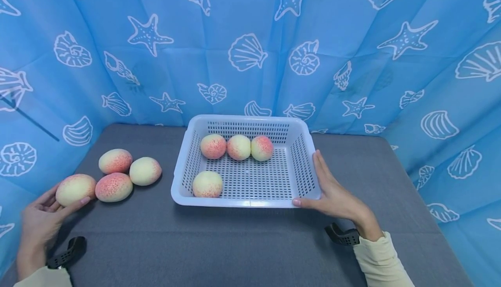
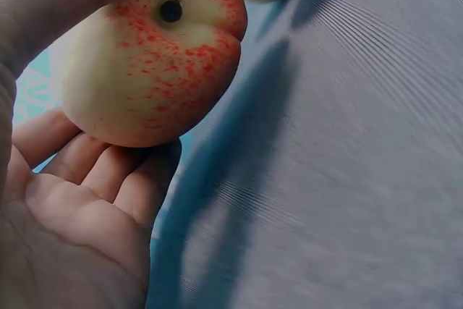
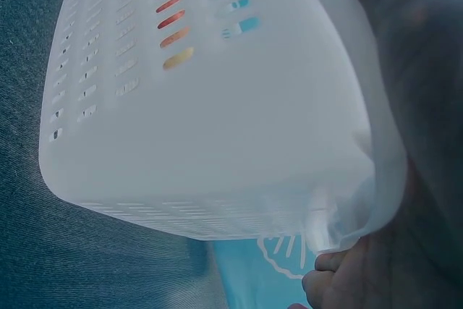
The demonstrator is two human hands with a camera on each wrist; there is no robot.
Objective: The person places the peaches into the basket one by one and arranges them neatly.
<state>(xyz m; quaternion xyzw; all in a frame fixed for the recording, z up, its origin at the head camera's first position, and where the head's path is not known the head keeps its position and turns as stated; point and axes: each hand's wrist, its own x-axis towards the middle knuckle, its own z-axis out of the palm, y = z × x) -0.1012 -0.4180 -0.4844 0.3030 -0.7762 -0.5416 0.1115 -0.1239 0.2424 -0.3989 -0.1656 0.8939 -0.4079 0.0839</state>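
At the left edge of the table in the head view, my left hand (image 1: 43, 217) holds a peach (image 1: 75, 190), pale yellow with a red blush. The left wrist view shows this peach (image 2: 155, 77) between the thumb and the fingers, with a dark round hole in its end. Just right of it lie three more peaches (image 1: 114, 187) in a cluster. My right hand (image 1: 338, 195) grips the right end of a white plastic basket (image 1: 235, 202), thumb on the front rim and fingers along the side. Inside the basket are three peaches (image 1: 238, 147) in a row at the back and one peach (image 1: 207, 184) at front left.
A dark grey cloth covers the table (image 1: 250, 248). Behind it and along both sides hangs a blue curtain (image 1: 250, 21) with white shells and starfish. The basket stands mid-table near the back curtain.
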